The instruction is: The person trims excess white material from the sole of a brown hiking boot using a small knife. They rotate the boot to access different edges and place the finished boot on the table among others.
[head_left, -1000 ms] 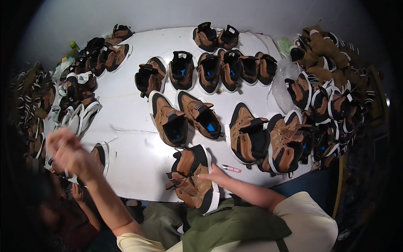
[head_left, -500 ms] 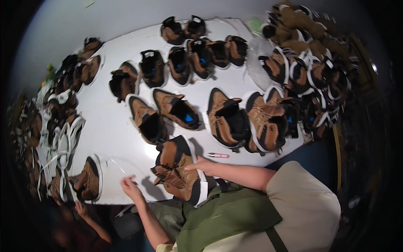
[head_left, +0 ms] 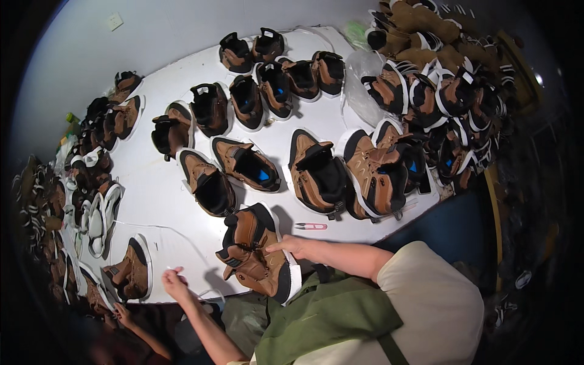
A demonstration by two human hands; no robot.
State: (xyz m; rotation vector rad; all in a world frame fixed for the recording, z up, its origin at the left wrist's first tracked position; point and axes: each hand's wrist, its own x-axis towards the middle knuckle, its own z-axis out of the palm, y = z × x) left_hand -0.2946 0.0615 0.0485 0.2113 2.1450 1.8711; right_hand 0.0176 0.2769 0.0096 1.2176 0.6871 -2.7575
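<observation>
My right hand grips a brown and black lace-up shoe by its white sole edge, holding it tilted above the table's front edge, its opening turned left. Fingertips pinched together, my left hand hovers left of that shoe; a small pale bit shows at the fingertips, too small to name. A thin white cord lies across the table beyond it, and I cannot tell whether it reaches my fingers. Thread snips with pink handles rest just beyond my right hand.
Several similar shoes stand in rows on the white table. Shoes and soles are heaped at the right and along the left side. One shoe stands at the front left, near another person's hand.
My left hand has moved left and slightly down, away from the shoe. The right hand keeps its hold on the shoe. The view has shifted slightly.
</observation>
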